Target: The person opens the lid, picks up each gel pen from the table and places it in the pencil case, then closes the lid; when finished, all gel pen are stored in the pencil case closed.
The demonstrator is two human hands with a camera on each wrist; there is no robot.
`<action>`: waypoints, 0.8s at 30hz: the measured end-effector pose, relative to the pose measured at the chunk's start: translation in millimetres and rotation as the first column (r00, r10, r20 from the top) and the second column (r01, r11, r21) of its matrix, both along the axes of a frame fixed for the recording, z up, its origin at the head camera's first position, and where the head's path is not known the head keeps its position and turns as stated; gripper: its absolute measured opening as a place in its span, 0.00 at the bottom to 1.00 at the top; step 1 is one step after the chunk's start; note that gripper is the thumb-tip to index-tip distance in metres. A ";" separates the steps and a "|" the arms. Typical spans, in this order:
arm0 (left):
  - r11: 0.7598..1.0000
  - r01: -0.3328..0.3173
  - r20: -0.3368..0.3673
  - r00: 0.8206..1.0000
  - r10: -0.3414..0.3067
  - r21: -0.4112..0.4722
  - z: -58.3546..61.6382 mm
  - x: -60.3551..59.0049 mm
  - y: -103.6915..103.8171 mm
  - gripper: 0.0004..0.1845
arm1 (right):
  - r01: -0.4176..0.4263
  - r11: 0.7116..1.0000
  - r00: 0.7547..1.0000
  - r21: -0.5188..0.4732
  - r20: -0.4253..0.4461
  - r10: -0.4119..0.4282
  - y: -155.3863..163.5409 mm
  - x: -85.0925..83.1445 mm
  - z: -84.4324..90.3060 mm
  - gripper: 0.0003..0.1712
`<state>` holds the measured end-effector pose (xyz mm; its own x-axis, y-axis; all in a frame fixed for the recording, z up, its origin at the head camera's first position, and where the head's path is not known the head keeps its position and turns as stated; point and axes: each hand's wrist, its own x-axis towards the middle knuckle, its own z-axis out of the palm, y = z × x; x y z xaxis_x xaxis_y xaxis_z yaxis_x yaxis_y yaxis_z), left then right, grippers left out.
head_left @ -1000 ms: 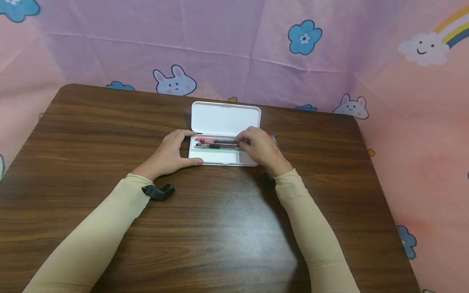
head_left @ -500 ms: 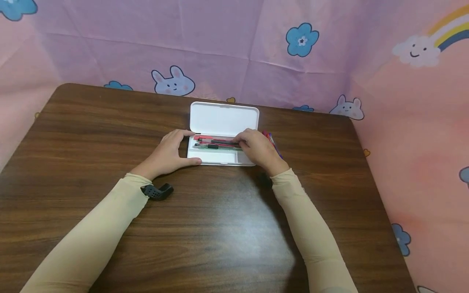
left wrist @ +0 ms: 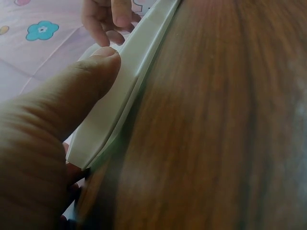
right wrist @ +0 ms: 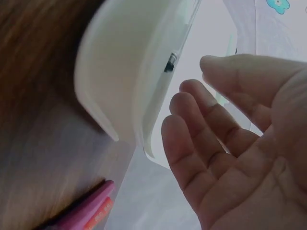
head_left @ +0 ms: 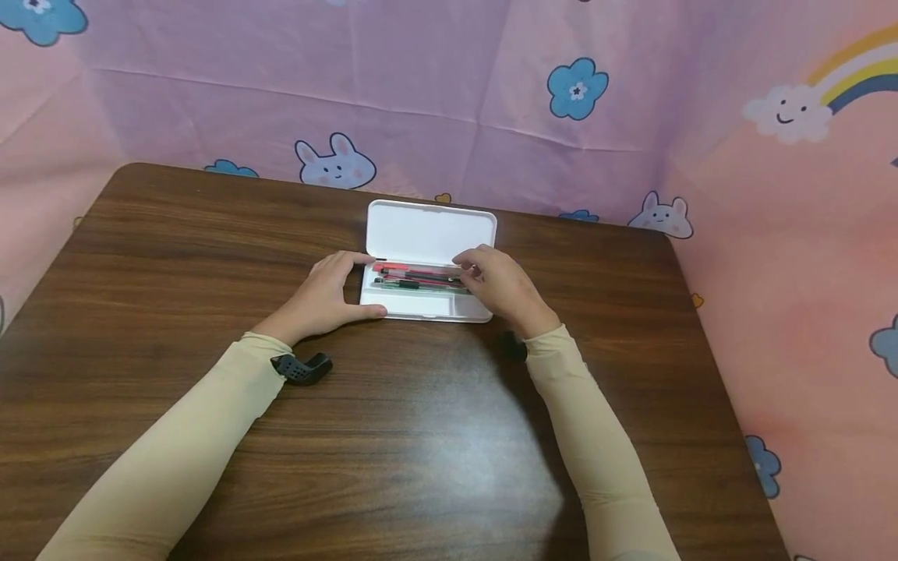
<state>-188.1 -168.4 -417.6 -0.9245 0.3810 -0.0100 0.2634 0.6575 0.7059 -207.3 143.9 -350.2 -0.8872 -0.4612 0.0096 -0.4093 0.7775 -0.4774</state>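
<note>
A white pencil case lies with its lid raised at the back. Inside are several pens: a red pen, one with a dark barrel and a green pen. My left hand grips the case's left end, thumb on the front wall and fingers toward the back corner. Over the right part of the tray is my right hand, its thumb and fingers bent but apart. In the right wrist view nothing shows between those fingers. A black pen end lies in the tray below them.
A magenta pen-like thing rests on the wooden table beside the case's right end, hidden in the head view. A patterned cloth rises along the table's back and right edges. Dark wrist devices sit at both wrists.
My right hand has shifted slightly right over the case, and its fingertips have parted. Red and blue pens seen right of the case earlier are out of sight behind it. My left hand stays put.
</note>
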 end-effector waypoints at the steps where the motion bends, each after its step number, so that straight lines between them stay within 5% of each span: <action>1: 1.000 -0.001 0.001 1.000 0.001 0.000 -0.1 0.2 0.2 0.53 | 0.007 1.000 1.000 -0.009 0.009 -0.007 0.9 0.4 0.3 0.16; 16: 1.000 -0.016 0.012 1.000 0.016 0.010 -0.4 3.4 -1.6 0.53 | 0.077 0.995 0.995 -0.065 0.063 -0.072 17.3 0.4 16.4 0.23; 24: 1.000 -0.008 0.009 1.000 0.008 0.001 -0.7 1.6 -0.6 0.54 | 0.086 0.987 0.996 -0.137 -0.004 -0.087 29.5 0.6 22.1 0.24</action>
